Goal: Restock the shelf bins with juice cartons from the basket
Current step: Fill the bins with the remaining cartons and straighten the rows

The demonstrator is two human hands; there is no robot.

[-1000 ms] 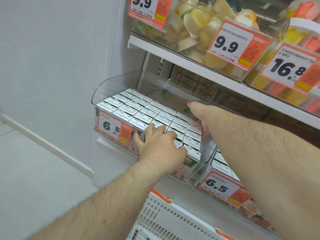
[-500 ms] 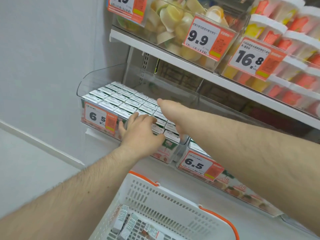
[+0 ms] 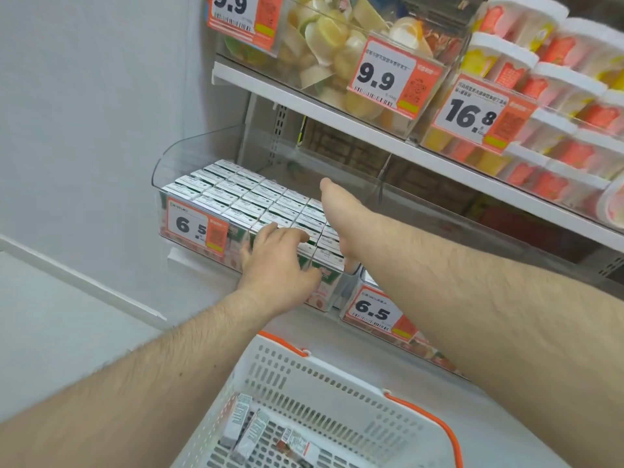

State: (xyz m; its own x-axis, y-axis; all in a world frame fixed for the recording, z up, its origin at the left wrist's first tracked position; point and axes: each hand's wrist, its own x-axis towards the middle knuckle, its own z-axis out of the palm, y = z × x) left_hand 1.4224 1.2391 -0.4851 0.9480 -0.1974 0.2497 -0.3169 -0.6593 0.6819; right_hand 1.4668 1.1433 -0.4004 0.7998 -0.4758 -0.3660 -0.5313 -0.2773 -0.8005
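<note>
Both hands up at the bin, cartons left below in the basket

Nearest me, the white slotted plastic basket with orange handles holds three small juice cartons lying flat, long axes running away from me; they sit below and behind both hands, my left hand nearer. Its fingers lie loosely spread on the packed white carton tops in the clear plastic shelf bin. My right hand rests edge-on, fingers hidden – I can't tell its grip
</note>
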